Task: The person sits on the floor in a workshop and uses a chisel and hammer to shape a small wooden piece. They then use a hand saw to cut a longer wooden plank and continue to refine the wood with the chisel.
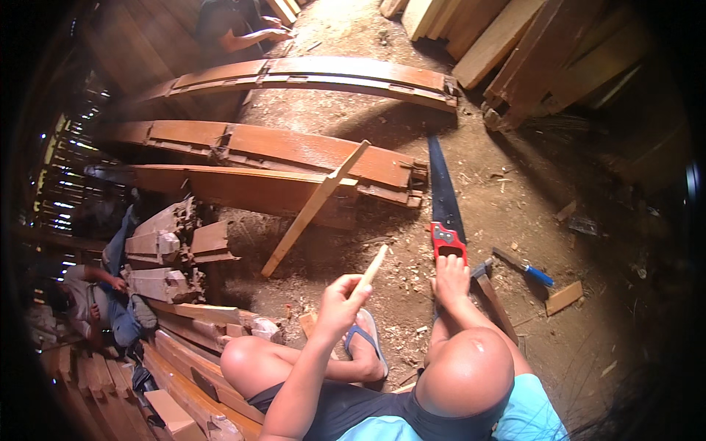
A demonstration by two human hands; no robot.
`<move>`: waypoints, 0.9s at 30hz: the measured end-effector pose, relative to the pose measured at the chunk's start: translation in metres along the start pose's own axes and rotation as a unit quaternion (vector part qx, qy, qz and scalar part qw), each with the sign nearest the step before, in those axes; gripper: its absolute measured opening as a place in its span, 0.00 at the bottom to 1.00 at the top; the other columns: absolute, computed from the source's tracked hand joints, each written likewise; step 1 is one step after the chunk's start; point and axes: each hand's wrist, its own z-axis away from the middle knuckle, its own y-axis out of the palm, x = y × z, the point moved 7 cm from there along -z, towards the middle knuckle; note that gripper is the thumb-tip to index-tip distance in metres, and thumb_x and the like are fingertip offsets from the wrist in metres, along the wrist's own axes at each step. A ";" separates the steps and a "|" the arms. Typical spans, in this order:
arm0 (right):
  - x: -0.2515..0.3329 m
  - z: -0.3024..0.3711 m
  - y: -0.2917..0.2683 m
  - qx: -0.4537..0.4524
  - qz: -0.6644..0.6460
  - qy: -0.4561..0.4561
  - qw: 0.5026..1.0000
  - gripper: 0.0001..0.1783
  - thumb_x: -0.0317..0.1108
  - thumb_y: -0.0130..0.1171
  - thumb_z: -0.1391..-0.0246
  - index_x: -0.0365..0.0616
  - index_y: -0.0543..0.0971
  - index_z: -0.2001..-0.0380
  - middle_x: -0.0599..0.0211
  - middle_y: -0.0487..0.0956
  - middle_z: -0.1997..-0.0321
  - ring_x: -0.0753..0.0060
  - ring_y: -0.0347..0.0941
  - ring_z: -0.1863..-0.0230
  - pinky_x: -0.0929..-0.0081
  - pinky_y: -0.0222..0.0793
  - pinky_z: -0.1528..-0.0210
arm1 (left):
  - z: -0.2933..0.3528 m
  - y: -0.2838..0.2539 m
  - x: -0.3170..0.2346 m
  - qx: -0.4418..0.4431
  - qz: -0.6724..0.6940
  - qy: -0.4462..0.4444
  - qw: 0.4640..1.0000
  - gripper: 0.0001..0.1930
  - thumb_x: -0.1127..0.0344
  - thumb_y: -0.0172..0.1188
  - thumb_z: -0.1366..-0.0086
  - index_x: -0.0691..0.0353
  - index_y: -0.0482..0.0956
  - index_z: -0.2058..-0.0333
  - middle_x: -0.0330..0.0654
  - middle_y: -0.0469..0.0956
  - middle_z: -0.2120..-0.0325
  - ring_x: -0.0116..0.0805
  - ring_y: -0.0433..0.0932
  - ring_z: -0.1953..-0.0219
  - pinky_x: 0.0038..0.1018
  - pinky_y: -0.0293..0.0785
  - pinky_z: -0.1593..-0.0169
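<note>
My left hand point(340, 305) pinches a slim, pale stick of wood point(373, 266), which points up and away from me. To the right, my right hand point(451, 279) is closed on the red handle of a handsaw point(446, 192). The saw's dark blade stretches away from me, low over the dirt floor, and its tip comes near the ends of the wooden beams. Beside my right hand lies a tool with a metal head and a wooden handle point(496, 298). A blue-handled tool point(538, 275) with a narrow blade rests a little farther right.
Long notched beams point(316, 151) lie across the ground ahead, with a thin wooden strip point(316, 209) leaning over them. A small wood block point(564, 298) is at right. Boards point(507, 51) stand at the far right. Two other people point(234, 33) point(110, 283) sit at far left and left.
</note>
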 end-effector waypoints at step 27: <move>-0.056 0.003 -0.049 -0.031 -0.414 -0.047 0.908 0.23 0.39 0.59 0.49 0.35 0.67 0.55 0.46 0.68 0.57 0.44 0.66 0.56 0.54 0.64 0.52 | -0.207 -0.156 0.001 -0.194 -0.513 0.179 0.817 0.16 0.62 0.63 0.43 0.58 0.67 0.61 0.55 0.77 0.67 0.58 0.76 0.62 0.47 0.73 0.61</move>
